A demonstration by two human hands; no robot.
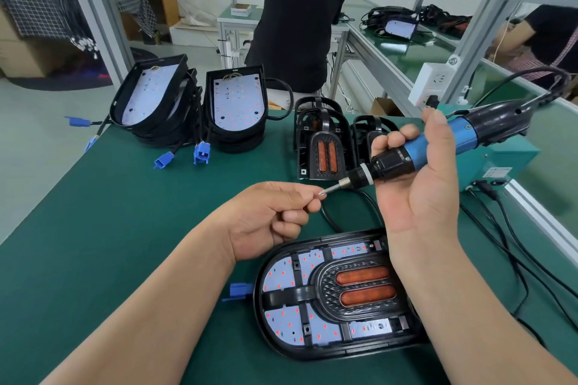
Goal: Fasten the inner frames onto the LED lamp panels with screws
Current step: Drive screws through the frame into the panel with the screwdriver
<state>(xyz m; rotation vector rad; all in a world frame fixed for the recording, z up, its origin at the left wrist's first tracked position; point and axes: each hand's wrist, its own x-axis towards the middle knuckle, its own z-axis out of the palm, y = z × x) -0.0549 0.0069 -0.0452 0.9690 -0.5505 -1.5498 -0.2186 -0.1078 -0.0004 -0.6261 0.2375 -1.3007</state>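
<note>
An LED lamp panel [281, 278] lies flat on the green bench mat [125, 197] just in front of the person, between their forearms. It is a black oval housing with a white board dotted with small red points. A black inner frame [362, 289] sits on it, with ribs spreading over the board and a raised patterned centre holding two orange oblong lenses. Above it, the right hand [419, 184] grips a blue and black electric screwdriver [464, 134], fingers wrapped around its barrel. Its bit [331, 189] points left. The left hand [269, 222], fingers curled, pinches the bit's tip between thumb and forefinger; anything held there is too small to make out. Behind, on the right, spare inner frames [325, 147] stand stacked. Further left are two stacks of lamp panels [237, 100] trailing blue connectors [201, 151]. A teal box [500, 162] on the right carries a label too small to read.
</note>
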